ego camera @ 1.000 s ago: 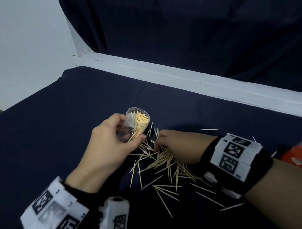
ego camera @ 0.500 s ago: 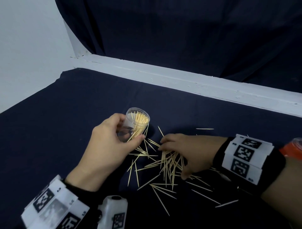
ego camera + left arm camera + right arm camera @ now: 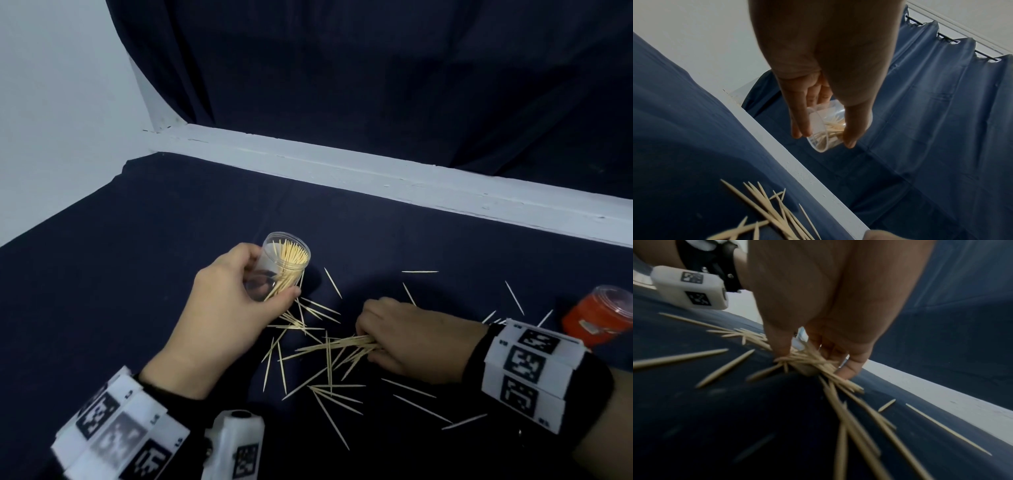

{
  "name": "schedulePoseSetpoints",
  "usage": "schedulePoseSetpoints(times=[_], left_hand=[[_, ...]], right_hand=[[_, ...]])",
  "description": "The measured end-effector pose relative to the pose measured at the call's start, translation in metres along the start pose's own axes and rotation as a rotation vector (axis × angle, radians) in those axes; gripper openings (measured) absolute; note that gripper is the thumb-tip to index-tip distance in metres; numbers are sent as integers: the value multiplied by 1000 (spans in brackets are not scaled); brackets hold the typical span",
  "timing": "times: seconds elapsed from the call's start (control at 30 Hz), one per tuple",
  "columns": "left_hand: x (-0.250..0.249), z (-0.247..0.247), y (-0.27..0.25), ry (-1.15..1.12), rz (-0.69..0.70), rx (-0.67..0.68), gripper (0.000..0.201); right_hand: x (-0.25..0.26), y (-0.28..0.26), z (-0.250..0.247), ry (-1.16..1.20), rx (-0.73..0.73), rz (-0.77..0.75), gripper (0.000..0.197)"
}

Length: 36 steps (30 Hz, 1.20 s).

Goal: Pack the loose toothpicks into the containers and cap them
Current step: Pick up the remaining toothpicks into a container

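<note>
The left hand [image 3: 222, 308] has its fingers wrapped round the clear container [image 3: 281, 267], tilted and part-filled. Just right of it, the right hand [image 3: 407, 339] pinches a bundle of loose toothpicks [image 3: 335, 344] off the tabletop [image 3: 137, 274]. They look light, stiff and splay-prone; best pinched mid-length.

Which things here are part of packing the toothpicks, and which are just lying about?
Part of the job:
- clear container, held by the left hand
- toothpick bunch, gripped by the right hand
- loose toothpicks
- orange container

Just there:
- dark tablecloth
- curtain
</note>
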State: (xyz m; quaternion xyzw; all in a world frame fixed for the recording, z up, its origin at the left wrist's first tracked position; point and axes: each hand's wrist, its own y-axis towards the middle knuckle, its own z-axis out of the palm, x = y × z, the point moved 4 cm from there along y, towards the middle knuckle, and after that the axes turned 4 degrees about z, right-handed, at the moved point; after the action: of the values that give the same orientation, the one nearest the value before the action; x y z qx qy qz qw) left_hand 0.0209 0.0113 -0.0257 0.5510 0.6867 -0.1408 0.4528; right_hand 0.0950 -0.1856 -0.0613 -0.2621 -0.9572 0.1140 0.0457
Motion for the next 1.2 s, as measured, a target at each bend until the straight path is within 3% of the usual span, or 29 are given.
schedulePoseSetpoints(times=[0.2, 0.37, 0.5, 0.73, 0.93, 1.1, 1.2], left_hand=[[-4, 4, 0, 39, 22, 47, 34], [-3, 9, 2, 95, 38, 77, 35], [-7, 12, 1, 133, 53, 112, 36], [-18, 31, 3, 127, 55, 230, 37], [-32, 52, -2, 89, 43, 340, 36], [-48, 66, -11, -43, 42, 410, 36], [-56, 67, -13, -80, 55, 353, 34]], right_hand=[[7, -1, 13, 18, -21, 103, 15], [9, -2, 16, 8, -21, 183, 18], [-2, -6, -4, 306, -74, 317, 6], [-36, -28, -40, 779, -464, 449, 13], [-32, -28, -69, 1415, -867, 359, 6], [-20, -25, -77, 1306, -1073, 337, 12], [-9, -26, -71, 1264, -1102, 299, 11]])
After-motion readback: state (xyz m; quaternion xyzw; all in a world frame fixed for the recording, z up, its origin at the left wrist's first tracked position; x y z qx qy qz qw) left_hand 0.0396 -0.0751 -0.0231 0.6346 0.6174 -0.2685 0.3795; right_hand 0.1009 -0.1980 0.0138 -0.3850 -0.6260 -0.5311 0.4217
